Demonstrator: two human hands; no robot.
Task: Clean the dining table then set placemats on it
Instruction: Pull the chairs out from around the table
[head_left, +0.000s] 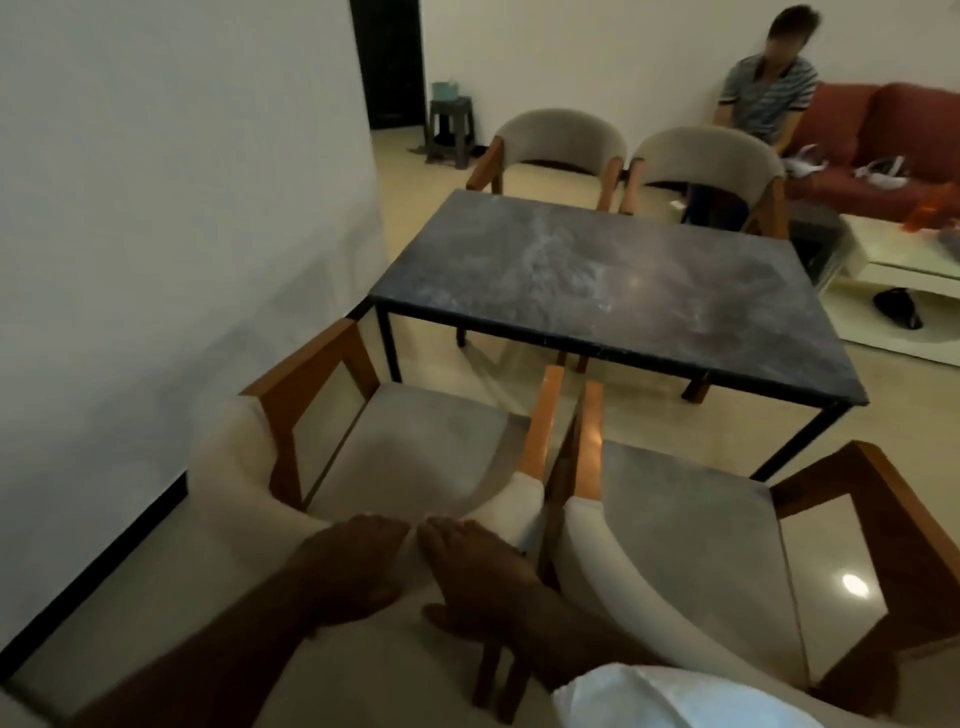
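Dining table (613, 291), dark mottled top, pale smears; left hand (353, 566), right hand (478, 577) grip chair (415, 441)

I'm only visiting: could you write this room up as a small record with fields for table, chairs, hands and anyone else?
table: dark mottled top, black legs
left chair: near, apart from table
right chair: near, beside it
left hand: holds left chair's backrest
right hand: holds same backrest
far chairs: two, beyond table
person: seated on red sofa
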